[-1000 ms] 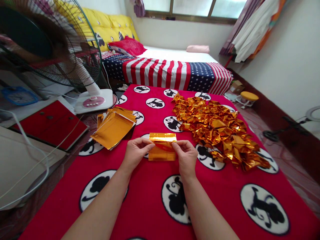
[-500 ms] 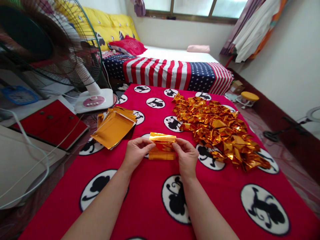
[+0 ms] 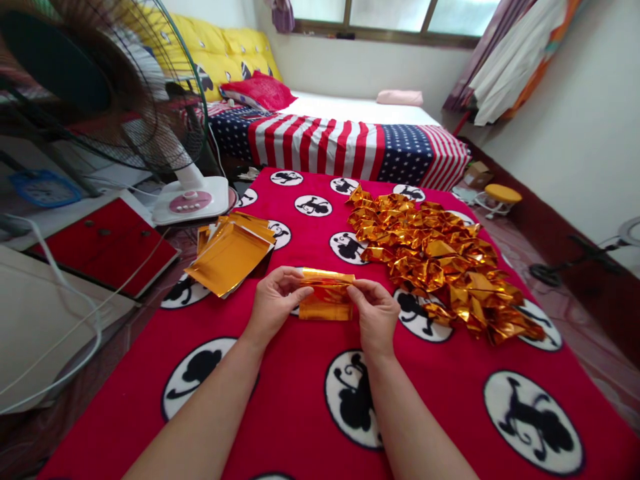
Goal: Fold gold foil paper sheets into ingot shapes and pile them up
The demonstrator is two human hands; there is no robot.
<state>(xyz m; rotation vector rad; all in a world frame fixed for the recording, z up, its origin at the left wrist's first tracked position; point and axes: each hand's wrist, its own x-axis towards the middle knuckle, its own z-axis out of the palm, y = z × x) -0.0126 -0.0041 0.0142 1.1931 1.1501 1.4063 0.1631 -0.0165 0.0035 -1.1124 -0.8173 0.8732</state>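
While the left hand [image 3: 273, 300] pinches one end of a gold foil sheet [image 3: 326, 309] between thumb and fingers, the right hand [image 3: 379, 313] grips the opposite end in the same way. The sheet lies between them, just above or against the red patterned blanket [image 3: 300, 400]; the contact is hard to make out. Its far edge forms a narrow bright band, so the step in hand looks like the turning or creasing of a fold. The next move seems to call for level ends and even finger pressure along that band, since thin foil would probably wrinkle or skew if one side led.

A fanned stack of flat foil sheets [image 3: 233, 257] lies beyond the left hand, and a broad heap of folded foil pieces [image 3: 435, 247] spreads beyond the right. The blanket carries round white patches with black figures.

To the person's left, an electric fan [image 3: 193, 200] stands near a red-fronted cabinet [image 3: 103, 243]. Beyond the blanket is a bed with a stars-and-stripes cover [image 3: 320, 143], beneath a window [image 3: 390, 15]. A yellow-topped stool [image 3: 503, 193] and a cardboard box [image 3: 477, 175] sit at the right.
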